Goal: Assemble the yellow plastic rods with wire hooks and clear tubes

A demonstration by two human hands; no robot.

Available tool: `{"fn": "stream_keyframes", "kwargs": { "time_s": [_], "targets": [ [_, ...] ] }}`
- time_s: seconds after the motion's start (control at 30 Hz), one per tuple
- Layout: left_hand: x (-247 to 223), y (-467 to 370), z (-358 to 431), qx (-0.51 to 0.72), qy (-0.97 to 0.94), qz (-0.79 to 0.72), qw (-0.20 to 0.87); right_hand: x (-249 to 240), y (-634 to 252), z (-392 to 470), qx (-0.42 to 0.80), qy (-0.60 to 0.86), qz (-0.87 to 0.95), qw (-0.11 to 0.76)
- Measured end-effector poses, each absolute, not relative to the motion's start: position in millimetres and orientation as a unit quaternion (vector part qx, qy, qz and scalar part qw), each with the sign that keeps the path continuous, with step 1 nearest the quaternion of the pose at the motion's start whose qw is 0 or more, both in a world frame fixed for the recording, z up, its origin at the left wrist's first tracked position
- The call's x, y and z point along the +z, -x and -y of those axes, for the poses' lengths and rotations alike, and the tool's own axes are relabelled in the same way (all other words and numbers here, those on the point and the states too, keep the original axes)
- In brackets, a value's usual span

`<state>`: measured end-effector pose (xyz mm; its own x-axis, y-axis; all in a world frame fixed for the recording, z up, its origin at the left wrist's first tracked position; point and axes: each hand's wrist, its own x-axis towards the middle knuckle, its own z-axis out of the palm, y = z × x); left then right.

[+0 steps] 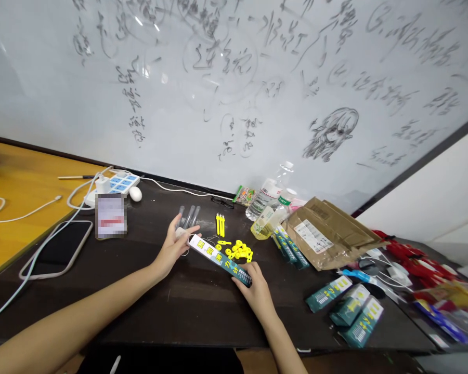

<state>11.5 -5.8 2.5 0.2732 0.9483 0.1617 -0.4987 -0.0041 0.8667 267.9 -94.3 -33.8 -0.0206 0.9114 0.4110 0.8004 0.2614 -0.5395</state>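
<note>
A long narrow cardboard box [220, 258], white at one end and dark green at the other with yellow characters, lies slanted between my hands. My right hand [257, 293] is wrapped round its green end. At the white end, my left hand [174, 245] has its fingers about a whitish flap or piece, partly hidden. Just beyond my left hand lie several clear plastic tubes [189, 216]. Yellow slim rods [220, 225] rest to their right. A pile of small yellow plastic parts [239, 251] is on the dark table behind the box.
Similar green boxes [359, 311] lie at the right, with more [288, 248] beside a brown cardboard parcel [323, 234]. Bottles [267, 197] stand by the whiteboard [159, 104]. At left are a phone [60, 248], a power strip [120, 183], a white mouse [135, 194] and cables.
</note>
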Motion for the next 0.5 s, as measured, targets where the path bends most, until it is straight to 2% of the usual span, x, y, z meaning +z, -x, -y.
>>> {"fn": "stream_keyframes", "kwargs": {
  "time_s": [0.27, 0.5],
  "targets": [
    [3.0, -11.6, 4.6, 0.545, -0.381, -0.241, 0.707, -32.6, -262.6, 96.2, 0.065, 0.614, 0.713, 0.333],
    [-3.0, -14.9, 6.3, 0.522, -0.442, -0.236, 0.690, -30.2, -261.5, 98.1, 0.066, 0.615, 0.716, 0.322]
  ]
}}
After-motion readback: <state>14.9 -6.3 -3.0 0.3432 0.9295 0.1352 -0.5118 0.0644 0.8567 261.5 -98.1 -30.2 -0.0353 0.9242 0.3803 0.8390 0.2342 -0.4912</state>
